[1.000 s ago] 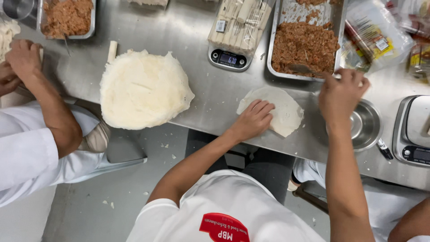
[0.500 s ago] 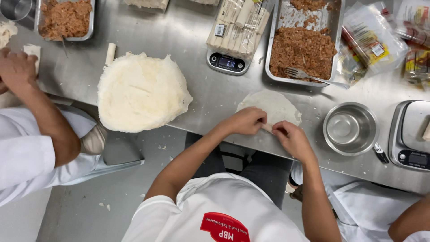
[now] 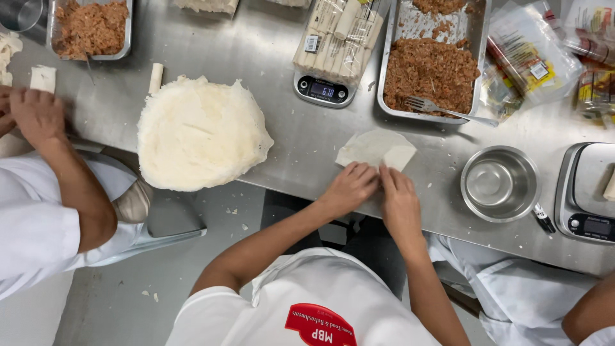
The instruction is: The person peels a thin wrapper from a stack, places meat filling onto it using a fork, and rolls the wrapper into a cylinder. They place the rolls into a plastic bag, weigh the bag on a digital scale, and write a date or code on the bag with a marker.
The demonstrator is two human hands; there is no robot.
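Right hand [image 3: 398, 195] has come back from the tray [image 3: 392, 64] since a second ago; both hands now sit side by side at the near edge of the wrapper [image 3: 378, 149], and the once round sheet is folded into a wedge. So filling looks loaded and rolling is underway, judging by the fold. Left hand [image 3: 349, 186] fingers curl onto the wrapper edge; right hand fingers press flat beside it, neither gripping anything else. Wrapper lies on the steel table [image 3: 282, 141] between scale [image 3: 323, 90] and bowl [image 3: 500, 182]. Filling inside hidden; fingertips partly covered; co-worker's hand [image 3: 35, 115] at left cut off
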